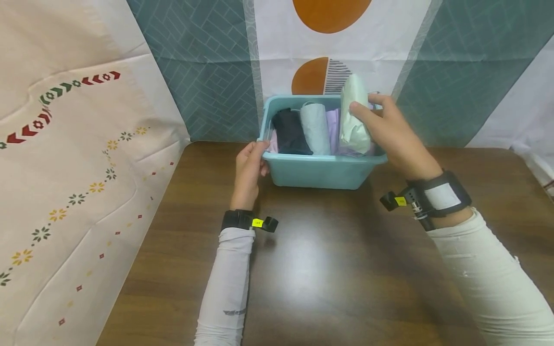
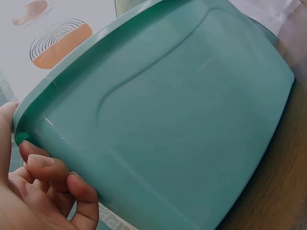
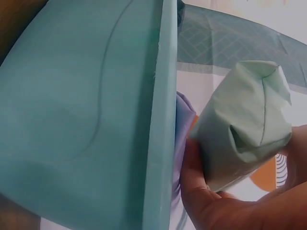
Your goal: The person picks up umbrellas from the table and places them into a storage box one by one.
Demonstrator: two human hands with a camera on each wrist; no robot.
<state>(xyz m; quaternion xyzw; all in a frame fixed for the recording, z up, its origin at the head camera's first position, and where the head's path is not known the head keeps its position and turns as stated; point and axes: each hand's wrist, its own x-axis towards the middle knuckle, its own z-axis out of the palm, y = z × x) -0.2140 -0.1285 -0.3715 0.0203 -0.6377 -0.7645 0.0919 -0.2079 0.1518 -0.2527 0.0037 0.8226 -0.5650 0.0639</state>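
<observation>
A teal plastic bin (image 1: 316, 172) stands on the table against the backdrop. At its near left corner my left hand (image 1: 250, 166) grips the rim, thumb on top and curled fingers below, also seen in the left wrist view. My right hand (image 1: 391, 129) holds a pale green, soft rolled bundle (image 1: 355, 115) between thumb and fingers, upright over the bin's right part. In the right wrist view the bundle (image 3: 249, 115) shows folded, creased ends; its exact kind is unclear. Inside the bin lie a black folded cloth (image 1: 292, 132), a light blue roll (image 1: 315, 127) and a purple folded piece (image 1: 332, 126).
A bit of pink material (image 1: 273, 142) shows at the bin's left inner side. The brown wooden table (image 1: 303, 269) extends toward me. Patterned cloth (image 1: 207, 72) hangs directly behind the bin, and an embroidered white cloth (image 1: 86, 230) lies along the left.
</observation>
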